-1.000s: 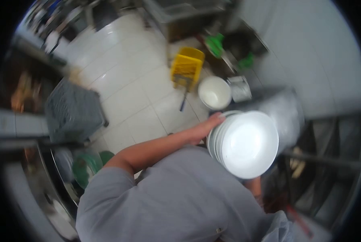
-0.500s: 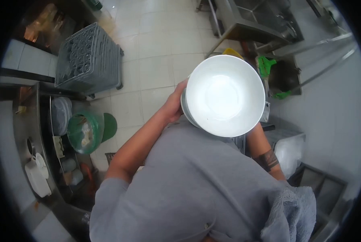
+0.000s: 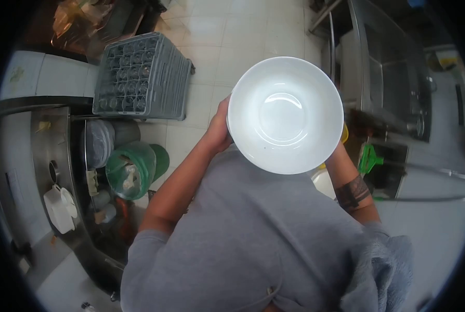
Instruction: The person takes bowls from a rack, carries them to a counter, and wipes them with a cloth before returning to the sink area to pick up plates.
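Observation:
A large white round bowl, its inside facing up, is held in front of my chest. My left hand grips its left side, with the fingers mostly hidden behind the rim. At the lower right of the bowl, my right hand supports it from beneath; its fingers are hidden by the bowl. A small dark speck lies on the bowl's inner wall. My grey shirt is just below the bowl.
Stacked grey racks of glasses stand on the tiled floor at upper left. Below them is a green lined bin beside a metal counter with white containers. A steel sink unit stands at upper right, above a green object.
The view has turned and shifted, so the racks and bin appear farther right and the sink unit stands closer on the right. The bowl stays in both hands.

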Action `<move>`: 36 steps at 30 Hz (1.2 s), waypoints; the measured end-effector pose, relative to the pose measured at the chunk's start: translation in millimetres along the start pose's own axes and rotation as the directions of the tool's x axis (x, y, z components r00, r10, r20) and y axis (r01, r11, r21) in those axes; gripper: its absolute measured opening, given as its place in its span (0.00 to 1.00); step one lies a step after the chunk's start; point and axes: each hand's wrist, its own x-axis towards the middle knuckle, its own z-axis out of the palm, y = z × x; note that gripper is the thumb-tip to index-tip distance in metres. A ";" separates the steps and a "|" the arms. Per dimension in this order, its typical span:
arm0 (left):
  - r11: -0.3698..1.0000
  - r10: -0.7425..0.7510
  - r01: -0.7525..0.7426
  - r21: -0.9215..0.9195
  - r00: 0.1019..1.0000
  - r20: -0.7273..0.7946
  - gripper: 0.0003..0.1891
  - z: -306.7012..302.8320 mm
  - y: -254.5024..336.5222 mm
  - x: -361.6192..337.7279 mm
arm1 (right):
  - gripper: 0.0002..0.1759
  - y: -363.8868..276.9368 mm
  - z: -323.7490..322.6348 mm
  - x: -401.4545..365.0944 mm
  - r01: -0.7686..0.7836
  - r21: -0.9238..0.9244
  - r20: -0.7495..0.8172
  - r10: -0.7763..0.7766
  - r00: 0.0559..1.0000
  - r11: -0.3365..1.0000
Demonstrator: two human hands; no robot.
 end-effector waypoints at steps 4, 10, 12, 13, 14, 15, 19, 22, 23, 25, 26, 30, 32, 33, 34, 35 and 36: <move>0.997 0.059 -0.061 -0.050 0.997 -0.041 0.36 -26.7 54.4 53.6 | 0.26 -26.3 44.9 77.7 -0.038 -0.035 0.042 0.039 0.998 0.999; 0.972 0.013 -0.005 -0.236 0.999 0.034 0.39 -107.1 119.3 176.6 | 0.25 -46.0 117.0 216.0 -0.038 -0.073 0.037 0.040 0.998 0.997; 0.985 0.036 -0.022 -0.169 0.996 0.084 0.41 -143.4 134.6 232.2 | 0.25 -51.1 143.9 256.0 -0.038 -0.085 0.013 0.039 0.999 0.996; 0.995 0.019 -0.006 -0.104 0.993 0.118 0.43 -156.8 149.9 255.5 | 0.25 -56.0 160.1 277.8 -0.036 -0.083 0.004 0.036 0.999 0.996; 0.994 -0.021 0.035 -0.104 0.991 0.133 0.44 -164.2 172.7 272.0 | 0.25 -61.2 176.7 297.8 -0.042 -0.077 -0.003 0.042 0.999 0.996; 0.992 -0.068 0.084 -0.098 0.986 0.150 0.45 -170.4 194.6 288.9 | 0.25 -65.5 187.5 316.5 -0.040 -0.072 -0.020 0.038 0.999 0.997; 0.983 -0.112 0.153 -0.103 0.940 0.322 0.38 -177.1 301.0 346.9 | 0.25 -89.9 220.0 367.8 -0.032 -0.032 -0.108 0.029 0.994 0.999; 0.989 -0.104 0.132 -0.061 0.937 0.333 0.38 -189.2 345.9 408.0 | 0.25 -106.6 239.5 417.6 -0.013 0.016 -0.173 0.015 0.985 1.000; 0.992 -0.079 0.107 -0.061 0.933 0.350 0.38 -195.3 357.6 429.5 | 0.25 -109.7 245.8 440.5 -0.010 0.030 -0.187 0.016 0.982 1.000; 0.991 -0.098 0.126 -0.055 0.929 0.357 0.38 -207.0 389.6 472.6 | 0.25 -117.8 255.2 490.4 -0.007 0.057 -0.210 0.019 0.978 0.998; 0.986 -0.139 0.160 -0.040 0.938 0.317 0.39 -212.9 406.3 495.8 | 0.25 -122.6 259.1 519.1 -0.008 0.066 -0.213 0.022 0.977 0.998; 0.999 -0.023 0.017 0.028 0.969 0.246 0.38 -243.2 446.1 607.9 | 0.25 -159.4 288.8 657.9 -0.040 0.095 -0.185 0.057 0.981 0.995; 0.992 0.042 -0.065 0.107 0.978 0.203 0.36 -250.9 490.9 649.9 | 0.25 -187.0 316.7 728.0 -0.072 0.080 -0.140 0.082 0.987 0.994; 0.984 0.067 -0.092 0.152 0.984 0.162 0.35 -251.9 516.5 665.5 | 0.25 -203.6 335.7 764.3 -0.082 0.062 -0.106 0.088 0.990 0.995; 0.974 0.100 -0.123 0.190 0.987 0.124 0.35 -254.5 540.9 683.6 | 0.25 -220.5 354.8 798.0 -0.091 0.042 -0.069 0.094 0.993 0.995; 0.973 0.108 -0.130 0.193 0.987 0.120 0.35 -262.0 560.2 703.5 | 0.25 -235.4 373.4 828.9 -0.101 0.015 -0.036 0.101 0.994 0.995; 0.981 0.104 -0.121 0.149 0.988 0.113 0.38 -272.5 576.1 723.0 | 0.25 -251.8 396.8 861.3 -0.107 -0.007 0.004 0.107 0.994 0.994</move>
